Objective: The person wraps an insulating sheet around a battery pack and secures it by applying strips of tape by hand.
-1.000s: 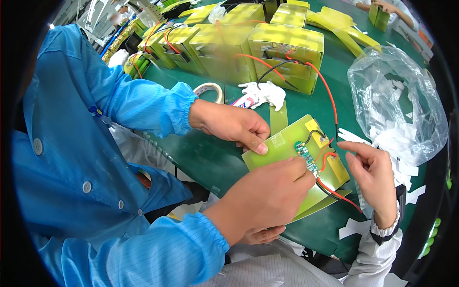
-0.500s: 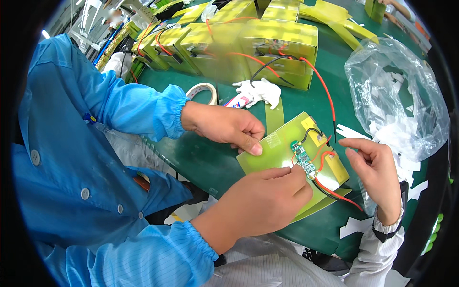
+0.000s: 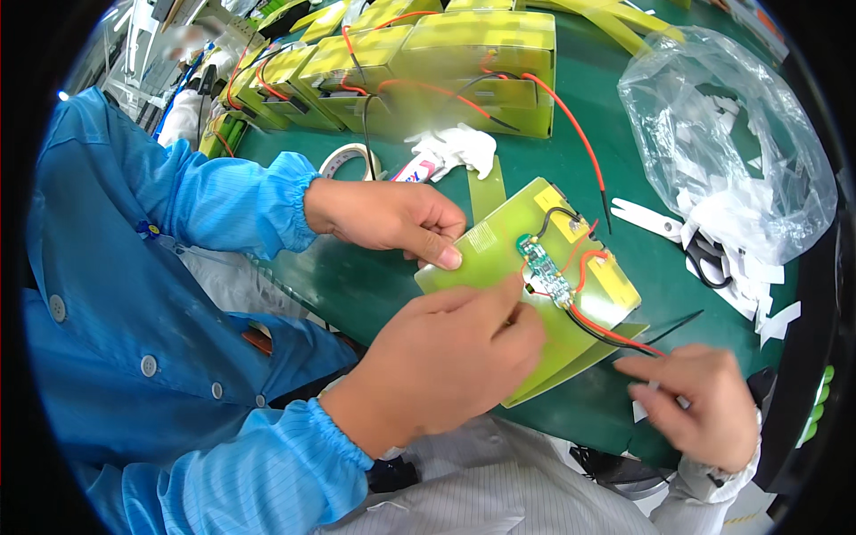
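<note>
My right hand [image 3: 700,406], in a white sleeve at lower right, is slightly blurred. Its thumb and index finger are apart, close to the ends of a red wire [image 3: 624,341] and a black wire [image 3: 676,328]. I see nothing held in it. My left hand is out of view. Those wires run from a small green circuit board [image 3: 546,270] lying on a yellow-green battery pack [image 3: 486,259]. A co-worker in blue sleeves presses the pack's left edge with one hand [image 3: 392,218]. The co-worker's other hand [image 3: 446,357] has its fingertips by the board's thin wires.
Scissors [image 3: 646,218] lie among white paper scraps right of the pack, beside a clear plastic bag [image 3: 731,152]. Wired yellow battery packs [image 3: 473,76] line the far side. A tape roll [image 3: 348,162], a tube [image 3: 415,169] and a crumpled white glove [image 3: 455,147] lie nearer.
My right hand has moved down from beside the pack's upper right corner to the wire ends, uncovering the scissors. The co-worker's lower hand has drawn slightly back from the board. The view has shifted.
</note>
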`<state>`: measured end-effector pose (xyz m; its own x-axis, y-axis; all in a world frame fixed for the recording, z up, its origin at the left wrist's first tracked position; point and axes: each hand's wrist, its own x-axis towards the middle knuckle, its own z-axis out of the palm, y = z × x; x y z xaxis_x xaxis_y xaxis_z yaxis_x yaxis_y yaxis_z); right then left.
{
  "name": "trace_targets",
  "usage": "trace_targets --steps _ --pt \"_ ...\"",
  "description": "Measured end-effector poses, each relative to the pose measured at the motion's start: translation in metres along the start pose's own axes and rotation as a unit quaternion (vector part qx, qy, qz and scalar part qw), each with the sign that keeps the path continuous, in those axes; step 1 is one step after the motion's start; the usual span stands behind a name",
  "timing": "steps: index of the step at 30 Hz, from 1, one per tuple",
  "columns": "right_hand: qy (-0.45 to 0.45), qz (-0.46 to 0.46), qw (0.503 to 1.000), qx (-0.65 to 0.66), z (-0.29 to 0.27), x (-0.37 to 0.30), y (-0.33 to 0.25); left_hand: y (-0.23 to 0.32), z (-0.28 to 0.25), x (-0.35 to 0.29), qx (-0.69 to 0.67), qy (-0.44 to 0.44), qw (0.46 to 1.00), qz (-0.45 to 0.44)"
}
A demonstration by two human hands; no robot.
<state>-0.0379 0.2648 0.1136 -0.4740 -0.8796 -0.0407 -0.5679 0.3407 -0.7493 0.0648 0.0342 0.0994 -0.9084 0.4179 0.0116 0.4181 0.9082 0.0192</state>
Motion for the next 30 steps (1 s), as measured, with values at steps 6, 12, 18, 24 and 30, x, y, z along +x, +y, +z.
trace_targets --steps 6,12,18,24,30 --pt "0.060 -0.025 0.993 -0.094 0.029 -0.003 0.009 -0.001 0.002 0.007 0.124 0.024 0.975 0.183" --pt "-0.005 -0.013 0.997 -0.082 0.044 -0.004 0.011 -0.006 0.011 0.015 0.060 0.005 0.978 0.201" --pt "0.026 -0.021 0.998 -0.061 0.047 -0.003 0.013 -0.017 0.018 0.018 0.010 -0.012 0.973 0.229" --pt "0.007 -0.012 1.000 -0.021 0.049 -0.003 0.011 -0.017 0.007 0.023 0.090 -0.009 0.952 0.291" --pt "0.057 0.001 0.998 0.030 0.062 0.007 0.016 0.026 0.062 -0.016 0.062 0.094 0.974 0.198"
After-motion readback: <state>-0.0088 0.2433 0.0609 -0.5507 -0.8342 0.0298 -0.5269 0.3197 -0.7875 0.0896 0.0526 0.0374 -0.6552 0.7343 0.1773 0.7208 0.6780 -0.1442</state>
